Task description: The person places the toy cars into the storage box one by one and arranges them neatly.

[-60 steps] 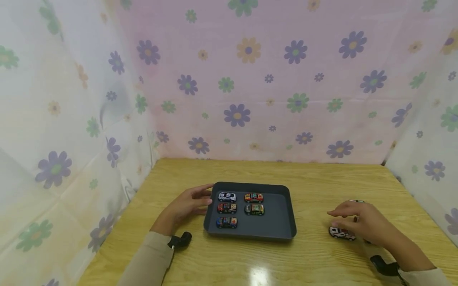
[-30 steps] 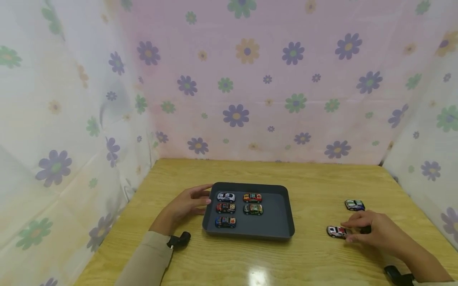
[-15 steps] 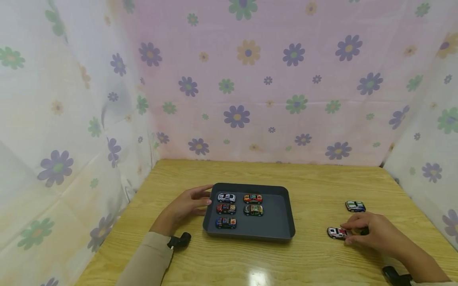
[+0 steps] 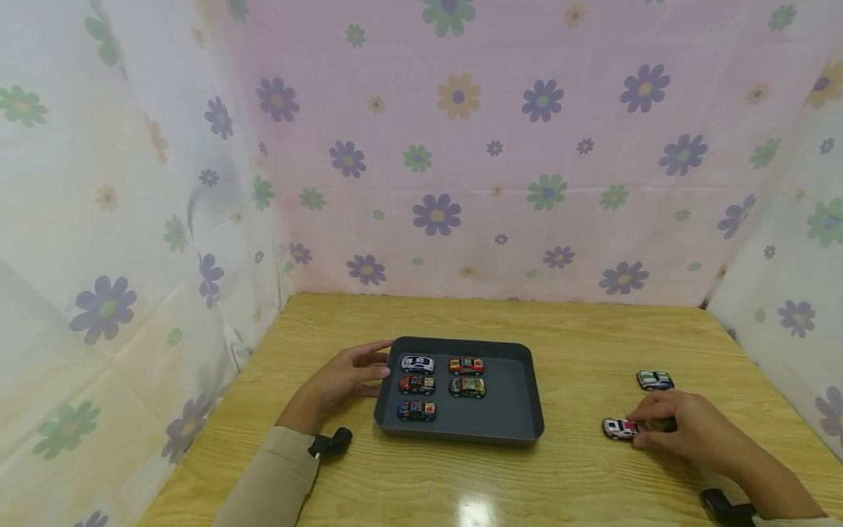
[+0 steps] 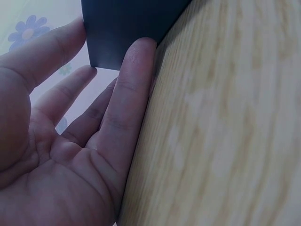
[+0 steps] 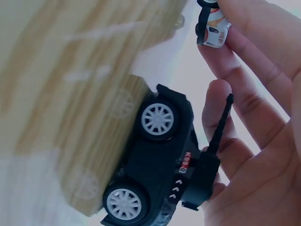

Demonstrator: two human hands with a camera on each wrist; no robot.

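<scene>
My right hand (image 4: 648, 430) lies on the table right of the tray, with thumb and fingers curled round a black toy car (image 4: 668, 424). In the right wrist view the black toy car (image 6: 155, 174) stands on its wheels, its spoiler against my fingers (image 6: 235, 136). A white toy car (image 4: 617, 429) sits at my fingertips, the same white car (image 6: 212, 26) showing beyond them. My left hand (image 4: 380, 360) rests with straight fingers (image 5: 134, 80) against the left wall of the dark grey tray (image 4: 514, 410), whose corner (image 5: 127, 28) meets my fingertips.
Several toy cars stand in two columns in the tray's left half, among them a white one (image 4: 418, 364) and an orange one (image 4: 466, 365). A green and white car (image 4: 655, 380) sits on the wooden table (image 4: 579, 329) behind my right hand. Flowered cloth walls surround the table.
My right hand dropped from above the white car onto the black car behind it and closed round it. The green and white car came into sight. My left hand stayed still.
</scene>
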